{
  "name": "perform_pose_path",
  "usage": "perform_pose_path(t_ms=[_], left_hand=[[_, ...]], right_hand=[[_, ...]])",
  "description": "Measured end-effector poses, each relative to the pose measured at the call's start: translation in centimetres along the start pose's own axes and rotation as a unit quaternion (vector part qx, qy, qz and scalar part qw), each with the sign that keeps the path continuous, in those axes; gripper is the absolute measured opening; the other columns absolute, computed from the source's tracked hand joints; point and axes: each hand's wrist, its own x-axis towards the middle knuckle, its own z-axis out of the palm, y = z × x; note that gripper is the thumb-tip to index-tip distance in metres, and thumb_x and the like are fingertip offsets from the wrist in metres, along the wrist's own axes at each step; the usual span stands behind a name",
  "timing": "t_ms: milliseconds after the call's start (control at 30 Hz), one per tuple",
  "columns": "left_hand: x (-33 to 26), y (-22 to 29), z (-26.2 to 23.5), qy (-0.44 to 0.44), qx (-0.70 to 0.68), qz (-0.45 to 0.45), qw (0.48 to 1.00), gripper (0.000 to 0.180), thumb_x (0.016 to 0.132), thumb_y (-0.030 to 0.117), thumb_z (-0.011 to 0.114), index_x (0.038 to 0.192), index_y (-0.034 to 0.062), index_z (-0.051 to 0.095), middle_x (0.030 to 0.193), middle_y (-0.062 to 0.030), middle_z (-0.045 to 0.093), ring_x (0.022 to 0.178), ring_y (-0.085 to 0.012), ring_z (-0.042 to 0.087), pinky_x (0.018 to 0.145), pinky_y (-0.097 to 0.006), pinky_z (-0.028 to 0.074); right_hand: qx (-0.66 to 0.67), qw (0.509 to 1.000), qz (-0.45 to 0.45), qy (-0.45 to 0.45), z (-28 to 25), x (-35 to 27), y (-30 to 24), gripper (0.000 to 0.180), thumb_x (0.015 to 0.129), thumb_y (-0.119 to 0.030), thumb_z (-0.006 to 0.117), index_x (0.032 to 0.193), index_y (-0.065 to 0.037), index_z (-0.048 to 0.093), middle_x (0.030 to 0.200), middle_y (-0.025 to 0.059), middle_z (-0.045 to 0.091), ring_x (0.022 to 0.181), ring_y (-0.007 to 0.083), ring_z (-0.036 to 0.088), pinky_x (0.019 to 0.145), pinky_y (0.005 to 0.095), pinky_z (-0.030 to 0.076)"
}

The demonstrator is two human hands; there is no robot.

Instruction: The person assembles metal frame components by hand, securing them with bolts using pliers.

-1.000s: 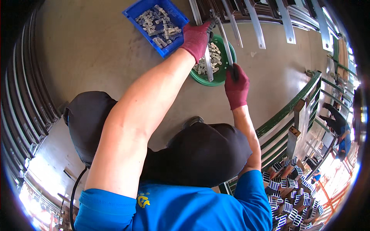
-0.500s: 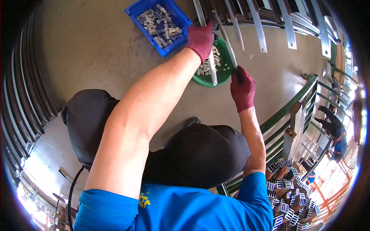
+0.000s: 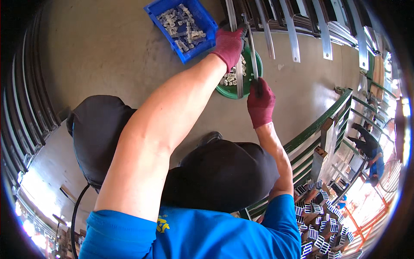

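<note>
maroon gloves: both hands wear them; bare forearms come up from the lower edge.
left hand (image 3: 228,43): fingers curled around the upper part of a metal strip (image 3: 238,80), at the top rim of the green bowl.
right hand (image 3: 260,102): fingers closed around the lower end of a second thin strip (image 3: 252,56), just below the bowl's right edge.
strips: both run roughly upright, side by side, crossing over the bowl.
green bowl (image 3: 228,91): round, on the floor, holding small pale metal pieces; between the two hands.
blue bin (image 3: 198,15): rectangular, just up-left of the bowl, filled with the same sort of small pieces.
floor (image 3: 99,64): smooth grey-brown concrete.
rails (image 3: 293,39): more long metal strips lie in a row at the top.
green frame (image 3: 319,125): runs diagonally at right.
profiles (image 3: 315,233): stacked cut ends at lower right.
room: bright workshop; another person (image 3: 368,146) stands far right.
</note>
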Motion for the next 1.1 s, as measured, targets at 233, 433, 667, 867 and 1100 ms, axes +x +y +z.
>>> perform_pose_path(t_ms=[233,433,667,867,1100], left_hand=[[0.0,0.0,0.6,0.007,-0.140,-0.025,0.990,0.043,0.088,0.030,0.080,0.120,0.0030,0.069,0.113,-0.0187,0.075,0.104,-0.0390,0.070,0.093,-0.044,0.053],[1.3,-1.1,1.3,0.047,-0.270,-0.034,0.961,0.033,0.089,0.039,0.080,0.078,0.0120,0.067,0.056,-0.0030,0.056,0.042,-0.0168,0.051,0.042,-0.034,0.038],[0.8,-1.0,1.5,0.072,-0.218,-0.077,0.970,0.042,0.088,0.045,0.079,0.069,0.0130,0.061,0.054,-0.0029,0.055,0.042,-0.0177,0.051,0.043,-0.035,0.040],[-1.1,0.6,2.3,0.002,-0.137,-0.075,0.988,0.038,0.090,0.035,0.078,0.110,0.0037,0.071,0.101,-0.0213,0.075,0.093,-0.0382,0.072,0.081,-0.045,0.055],[2.7,-4.7,2.7,0.044,-0.080,0.103,0.991,0.027,0.095,0.032,0.075,0.097,0.0046,0.076,0.071,-0.0091,0.070,0.046,-0.0184,0.059,0.045,-0.032,0.045]], right_hand=[[0.051,0.997,0.064,0.007,0.4,-0.2,0.0,0.026,0.092,-0.012,0.071,0.115,-0.001,0.069,0.097,0.0213,0.074,0.089,0.0404,0.072,0.078,0.0424,0.057],[0.151,0.984,0.086,-0.039,0.2,1.4,0.8,0.028,0.091,-0.011,0.072,0.117,0.000,0.069,0.098,0.0232,0.073,0.090,0.0388,0.073,0.080,0.0415,0.057],[0.012,1.000,0.016,-0.006,0.5,1.4,-0.1,0.025,0.092,-0.011,0.069,0.115,-0.001,0.069,0.096,0.0235,0.073,0.091,0.0403,0.072,0.079,0.0427,0.057],[-0.006,1.000,-0.002,0.003,-0.6,1.2,1.7,0.020,0.093,-0.012,0.068,0.111,-0.003,0.069,0.095,0.0225,0.072,0.087,0.0428,0.071,0.074,0.0455,0.056],[-0.028,0.999,-0.014,-0.035,-1.5,1.5,1.7,0.021,0.092,-0.011,0.068,0.112,-0.004,0.067,0.092,0.0223,0.071,0.085,0.0441,0.070,0.071,0.0474,0.056]])
